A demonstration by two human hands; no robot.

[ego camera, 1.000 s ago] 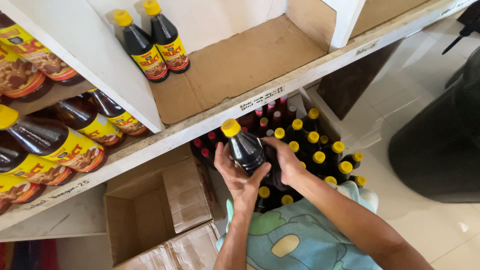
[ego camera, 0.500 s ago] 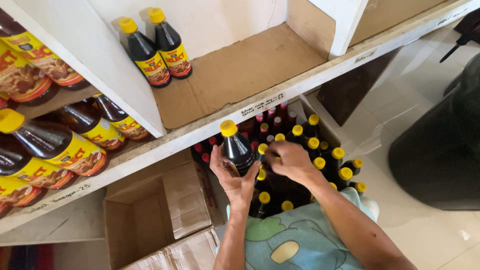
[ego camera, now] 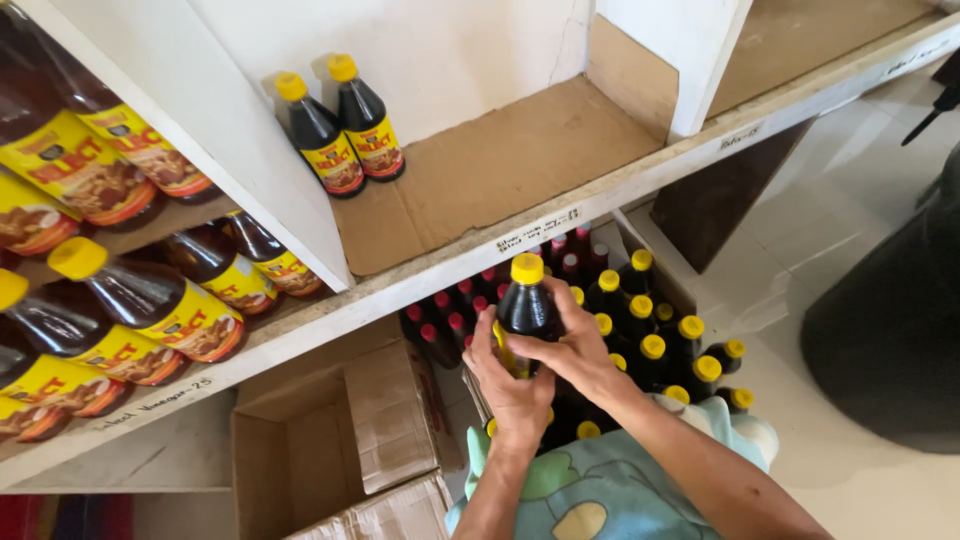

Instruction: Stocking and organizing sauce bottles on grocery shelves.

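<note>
Currently, the left hand (ego camera: pixel 510 385) and right hand (ego camera: pixel 575 350) are both closed around one dark bottle (ego camera: pixel 525 310) with a yellow cap, held upright just below the shelf's front edge (ego camera: pixel 440 270), above a box of matching bottles (ego camera: pixel 655 345).

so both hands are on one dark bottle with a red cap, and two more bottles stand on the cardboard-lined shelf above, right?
Not quite: the cap is yellow, not red, as the head view shows. Both the left hand and right hand do grip one dark bottle, and two more bottles stand on the cardboard-lined shelf above. Red caps appear only on the smaller bottles under the shelf.
</note>
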